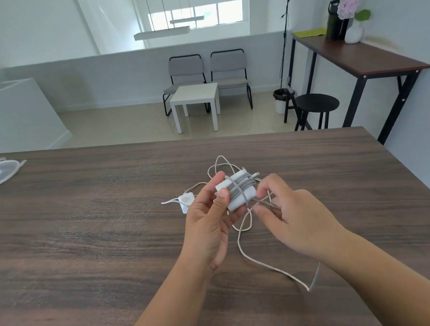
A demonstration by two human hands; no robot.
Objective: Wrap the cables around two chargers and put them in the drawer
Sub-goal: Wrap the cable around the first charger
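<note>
Bare forearms reach in from the bottom of the view, both raised above a dark brown wooden table [83, 229], with the hands meeting in the middle. The left hand [209, 224] is turned palm up and the right hand [291, 216] faces it, knuckles up. Behind the table is a bright room with two grey chairs [207, 76], a small white table [195, 103], a black stool [316, 105], and a tall side table with a white vase of purple flowers [352, 18]. The left hand's thumb and fingers are curled around a white square charger block [234, 194] with grey cable wound across it. The right hand pinches the loose white cable [246, 242] just beside the block; the cable hangs down in a loop to the table under the right wrist. A second small white charger [186, 200] lies on the table just past the left hand's fingers. More cable loops [222, 163] lie beyond both hands.
</note>
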